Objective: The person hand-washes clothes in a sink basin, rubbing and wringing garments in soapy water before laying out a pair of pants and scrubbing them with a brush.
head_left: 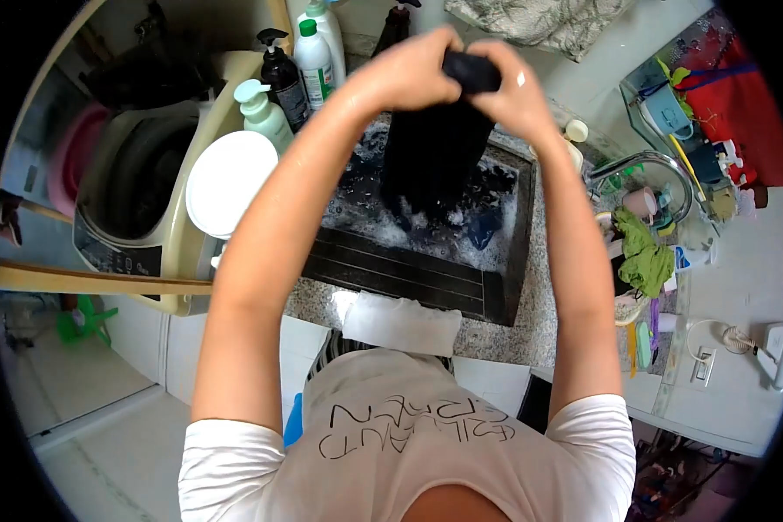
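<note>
A dark wet cloth [433, 157], perhaps a garment, hangs down over the dark sink [515, 278]. My left hand [422, 71] is closed on its upper edge from the left, and my right hand [511, 91] grips the same bunched top from the right. Between my hands the fabric bulges into a thick fold. Its lower end reaches the soapy water [352, 204], where suds gather around it. More dark fabric [485, 228] lies in the foam at the lower right. The ribbed washboard slope [391, 270] forms the near side of the sink.
Left of the sink stand a white round container [230, 183], a pump bottle [265, 117] and other bottles, beside a top-loading washing machine [139, 174]. A curved faucet [670, 161] and green cloth [642, 252] are at right. A white cloth [400, 324] lies on the front edge.
</note>
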The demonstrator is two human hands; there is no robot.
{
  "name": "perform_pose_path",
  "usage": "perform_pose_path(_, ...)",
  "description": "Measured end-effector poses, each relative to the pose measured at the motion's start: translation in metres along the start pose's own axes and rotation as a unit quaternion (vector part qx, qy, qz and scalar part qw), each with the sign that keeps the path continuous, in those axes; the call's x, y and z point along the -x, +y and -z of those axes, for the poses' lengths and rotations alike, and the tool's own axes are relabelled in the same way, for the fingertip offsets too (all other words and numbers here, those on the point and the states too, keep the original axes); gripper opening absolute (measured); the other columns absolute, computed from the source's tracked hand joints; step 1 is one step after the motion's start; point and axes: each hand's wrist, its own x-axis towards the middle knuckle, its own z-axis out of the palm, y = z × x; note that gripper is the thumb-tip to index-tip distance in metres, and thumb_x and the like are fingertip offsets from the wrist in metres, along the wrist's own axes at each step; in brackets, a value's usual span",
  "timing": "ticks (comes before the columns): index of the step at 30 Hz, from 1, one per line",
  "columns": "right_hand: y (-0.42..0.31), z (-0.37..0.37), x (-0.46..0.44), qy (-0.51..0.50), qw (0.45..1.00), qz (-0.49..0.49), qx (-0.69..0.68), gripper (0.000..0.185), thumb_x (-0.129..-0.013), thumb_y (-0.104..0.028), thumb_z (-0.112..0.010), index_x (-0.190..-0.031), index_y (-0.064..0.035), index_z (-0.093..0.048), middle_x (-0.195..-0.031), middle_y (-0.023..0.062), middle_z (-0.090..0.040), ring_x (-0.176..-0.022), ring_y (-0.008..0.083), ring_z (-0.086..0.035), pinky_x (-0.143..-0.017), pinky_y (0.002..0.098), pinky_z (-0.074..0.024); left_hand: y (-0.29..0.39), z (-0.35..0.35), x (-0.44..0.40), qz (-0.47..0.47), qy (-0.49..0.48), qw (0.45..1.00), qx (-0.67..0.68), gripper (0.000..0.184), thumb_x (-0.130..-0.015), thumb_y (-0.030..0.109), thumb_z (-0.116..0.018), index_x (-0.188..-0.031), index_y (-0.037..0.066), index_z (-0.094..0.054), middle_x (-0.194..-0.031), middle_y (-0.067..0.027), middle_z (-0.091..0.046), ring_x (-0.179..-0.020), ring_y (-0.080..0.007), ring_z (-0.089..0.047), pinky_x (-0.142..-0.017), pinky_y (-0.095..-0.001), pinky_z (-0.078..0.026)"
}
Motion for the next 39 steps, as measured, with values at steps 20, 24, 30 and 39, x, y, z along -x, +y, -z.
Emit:
perform_pose_path(20,0.14,-0.264,0.199,-0.246,0.929,-0.255,0.11,0.064,-0.072,-0.011,-0.064,-0.131,-0.0218,-0.043,-0.137,0.0113,-0.039,-0.127,0.0336,-0.034,-0.104,0.0539,-0.0237,-0.222,-0.226,0.138,0.389,-0.241,0.859,-0.231,0.057,-0.074,0.02,-0.06,-0.129,0.02,-0.045,-0.131,-0.0145,-0.047,-0.122,-0.0328,-0.044,-0.1,-0.0479,-0.035)
perform_pose_path(24,0.169,-0.312,0.223,-0.125,0.947,-0.282,0.091,0.053,-0.07,-0.017,-0.061,-0.122,-0.0155,-0.052,-0.127,0.0144,-0.047,-0.121,0.0355,-0.039,-0.102,0.0498,-0.0279,-0.244,-0.239,0.141,0.39,-0.19,0.874,-0.22,0.049,-0.075,0.019,-0.056,-0.124,0.016,-0.05,-0.118,-0.0163,-0.056,-0.112,-0.0323,-0.052,-0.094,-0.0457,-0.04)
perform_pose_path(30,0.133,-0.226,0.142,-0.27,0.932,-0.236,0.057,0.043,-0.069,-0.01,-0.063,-0.112,-0.0073,-0.057,-0.12,0.0152,-0.053,-0.115,0.0343,-0.044,-0.098,0.0463,-0.0367,-0.227,-0.217,0.133,0.328,-0.104,0.922,-0.177,0.046,-0.067,0.021,-0.07,-0.112,0.016,-0.058,-0.121,-0.0166,-0.054,-0.114,-0.0364,-0.049,-0.096,-0.0461,-0.039)
perform_pose_path(39,0.072,-0.1,0.051,-0.122,0.947,-0.235,-0.183,0.041,-0.072,-0.012,-0.066,-0.11,-0.0015,-0.055,-0.108,0.0152,-0.058,-0.102,0.0257,-0.056,-0.088,0.0348,-0.0428,-0.135,-0.085,0.024,0.199,-0.028,0.979,-0.038,0.037,-0.061,0.019,-0.071,-0.094,0.004,-0.062,-0.087,-0.0185,-0.064,-0.082,-0.033,-0.062,-0.073,-0.0378,-0.048)
